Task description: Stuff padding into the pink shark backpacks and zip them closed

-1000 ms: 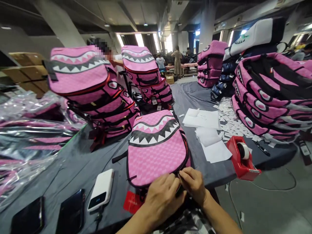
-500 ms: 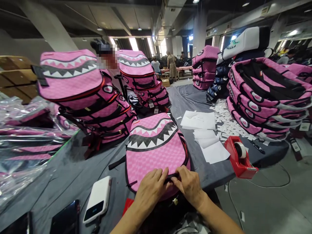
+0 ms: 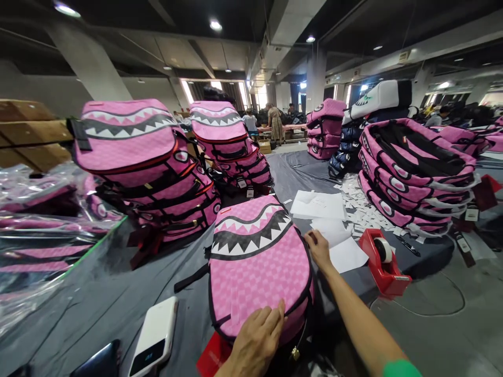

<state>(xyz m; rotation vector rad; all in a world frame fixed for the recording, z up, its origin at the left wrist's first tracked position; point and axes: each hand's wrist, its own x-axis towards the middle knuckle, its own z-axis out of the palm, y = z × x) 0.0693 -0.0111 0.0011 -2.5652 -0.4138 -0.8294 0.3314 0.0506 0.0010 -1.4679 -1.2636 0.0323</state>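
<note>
A pink checked backpack (image 3: 255, 269) with a black-and-white shark-tooth print lies front up on the grey-covered table before me. My left hand (image 3: 259, 332) grips its near edge, fingers over the front panel and thumb hidden. At the upper right side of the pack is my right hand (image 3: 319, 250), its fingers curled in a pinch against the black-trimmed edge. Whatever is between those fingers is too small to make out. A small gold-coloured padlock (image 3: 295, 353) hangs below the near edge. A black strap (image 3: 192, 277) sticks out on the left.
Pink backpack stacks stand at the left (image 3: 129, 136) and right (image 3: 416, 178). White papers (image 3: 318, 204), scattered small white slips (image 3: 367, 212) and a red tape dispenser (image 3: 385, 262) lie to the right. A white power bank (image 3: 155, 335) is near left. People work in the background.
My right hand has moved from the backpack's near edge up along its right side. My left hand has stayed near the front edge, slightly lower. The view has tilted up a little.
</note>
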